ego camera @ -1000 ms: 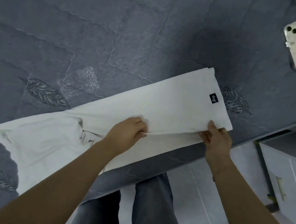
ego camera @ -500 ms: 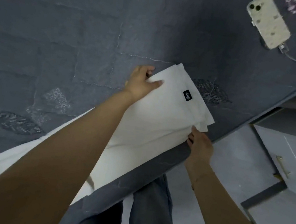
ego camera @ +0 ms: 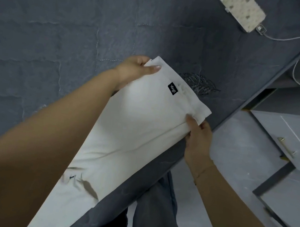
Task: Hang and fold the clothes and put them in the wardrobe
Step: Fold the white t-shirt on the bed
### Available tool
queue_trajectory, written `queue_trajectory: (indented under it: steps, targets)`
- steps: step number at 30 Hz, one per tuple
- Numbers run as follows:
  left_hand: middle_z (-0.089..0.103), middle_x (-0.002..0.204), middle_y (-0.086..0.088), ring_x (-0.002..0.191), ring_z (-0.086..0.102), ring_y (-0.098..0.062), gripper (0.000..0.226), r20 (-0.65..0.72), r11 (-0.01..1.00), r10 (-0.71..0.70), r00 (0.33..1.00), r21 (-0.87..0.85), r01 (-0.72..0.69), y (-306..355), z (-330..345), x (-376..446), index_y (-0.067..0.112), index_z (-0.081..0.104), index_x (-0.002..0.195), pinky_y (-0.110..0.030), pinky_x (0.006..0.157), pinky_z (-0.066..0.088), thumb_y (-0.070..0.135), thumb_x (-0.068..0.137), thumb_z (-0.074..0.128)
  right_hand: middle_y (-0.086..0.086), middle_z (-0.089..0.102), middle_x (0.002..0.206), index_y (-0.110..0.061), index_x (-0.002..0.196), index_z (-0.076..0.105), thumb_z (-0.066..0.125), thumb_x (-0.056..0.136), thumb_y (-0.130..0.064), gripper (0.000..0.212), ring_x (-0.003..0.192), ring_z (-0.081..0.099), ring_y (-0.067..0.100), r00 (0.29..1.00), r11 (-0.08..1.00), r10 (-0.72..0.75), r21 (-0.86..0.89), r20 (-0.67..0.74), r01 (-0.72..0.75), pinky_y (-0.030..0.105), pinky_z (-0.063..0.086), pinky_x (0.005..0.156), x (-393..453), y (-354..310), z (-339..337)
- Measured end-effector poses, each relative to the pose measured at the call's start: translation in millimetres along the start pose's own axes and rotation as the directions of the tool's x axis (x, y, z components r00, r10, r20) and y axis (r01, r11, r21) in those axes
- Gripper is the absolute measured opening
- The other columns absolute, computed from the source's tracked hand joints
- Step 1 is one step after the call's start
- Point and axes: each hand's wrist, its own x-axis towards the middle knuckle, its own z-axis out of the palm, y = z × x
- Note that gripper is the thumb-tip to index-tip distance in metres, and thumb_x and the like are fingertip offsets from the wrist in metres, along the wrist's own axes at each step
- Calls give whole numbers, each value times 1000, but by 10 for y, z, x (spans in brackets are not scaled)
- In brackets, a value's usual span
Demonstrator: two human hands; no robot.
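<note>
We are holding a folded white cotton garment [ego camera: 134,130] by both corners of its far hem on the dark grey quilted bed [ego camera: 58,40].

From the head view, our left hand [ego camera: 132,69] is pinching the hem's far corner, thumb on top, while our right hand [ego camera: 198,134] is gripping the near corner at the bed's edge, fingers closed on the cloth. The garment is lying in a long narrow strip running diagonally toward us, smooth near the hem, creased lower down, with a small black woven label [ego camera: 172,88] near the hem. A cream speckled phone [ego camera: 241,9] is lying well apart, plugged into a white cable [ego camera: 287,38].
</note>
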Motion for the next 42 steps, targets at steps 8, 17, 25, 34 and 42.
queue_trajectory:
  steps: [8,17,25,34,42]
  targets:
    - [76,88,4,80,70,-7,14,40,974,210,977,-98,-206,-273,-611,-1327,11,68,101,-17,77,53,9,88,68,-3,73,108,-18,112,68,71,87,-6,27,102,69,13,873,907,-403,-7,276,421,18,53,83,-1329,132,15]
    - [74,101,-8,95,68,-13,24,-118,991,127,985,62,-121,-1982,-1540,-3221,4,73,103,-22,89,53,3,79,73,-30,59,86,-59,86,49,65,90,-24,39,77,58,-9,609,419,-363,-461,705,782,2,40,65,-2688,1743,157]
    - [70,103,-27,83,59,-10,25,-307,988,-31,951,137,76,-3548,-1873,-4033,0,73,104,-19,82,44,0,79,74,-8,62,93,-17,105,63,62,91,-18,15,81,56,7,436,192,21,-431,900,882,11,34,69,-2895,3290,477]
    - [61,128,-9,123,51,-30,47,-332,873,100,938,482,77,-4197,-1931,-3963,9,76,102,-37,106,39,-18,75,47,5,49,124,-10,122,57,58,87,-22,38,121,42,24,275,-232,392,-195,878,953,32,28,107,-2846,3908,605]
    - [51,113,1,108,51,-18,51,-458,953,-87,885,221,208,-4360,-1890,-3744,21,53,124,-33,96,42,44,84,72,13,22,159,-15,152,31,70,75,-20,86,146,23,33,130,-580,286,64,949,812,51,29,115,-2713,4071,346]
